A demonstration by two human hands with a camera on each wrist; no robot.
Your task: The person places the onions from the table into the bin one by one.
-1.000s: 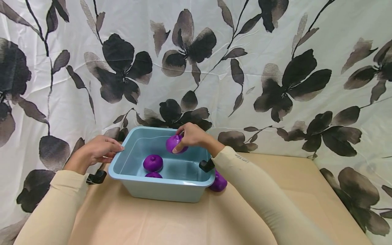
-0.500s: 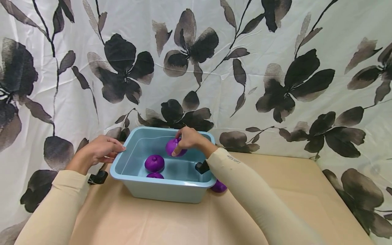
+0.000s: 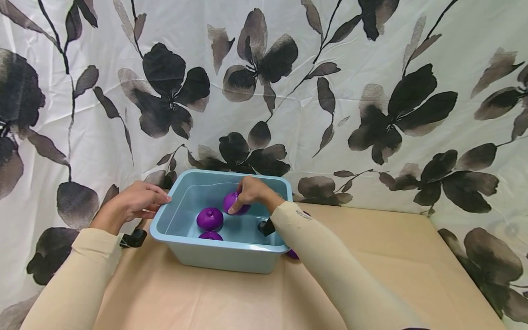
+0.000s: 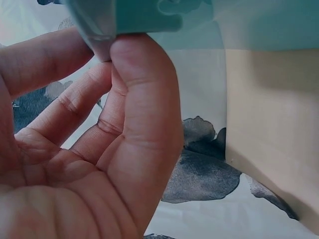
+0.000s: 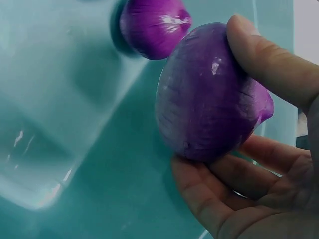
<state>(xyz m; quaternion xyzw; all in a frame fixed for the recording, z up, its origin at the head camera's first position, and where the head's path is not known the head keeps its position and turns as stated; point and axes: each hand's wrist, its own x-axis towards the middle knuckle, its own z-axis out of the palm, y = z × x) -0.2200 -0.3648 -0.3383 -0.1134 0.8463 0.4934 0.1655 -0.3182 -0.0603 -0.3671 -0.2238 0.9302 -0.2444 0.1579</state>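
A light-blue plastic tub (image 3: 222, 259) stands on the table. My left hand (image 3: 138, 201) pinches its left rim; the left wrist view has the thumb (image 4: 147, 94) and fingers at the tub's edge (image 4: 149, 17). Inside the tub, my right hand (image 3: 255, 190) holds a glossy purple onion (image 5: 199, 94) between thumb and fingers, its pointed tip toward the palm. Beside it in the tub lies a second purple onion (image 3: 210, 219). A third onion (image 3: 211, 235) is partly hidden by the front wall.
Another purple onion (image 3: 292, 254) lies outside the tub at its right, mostly hidden behind the right sleeve (image 3: 326, 247). The table (image 3: 387, 243) has a tan cover. A white curtain with dark flowers (image 3: 313, 114) hangs right behind the tub.
My right hand has lowered the onion deeper into the tub, and the right forearm has shifted left. The left hand stays at the rim.
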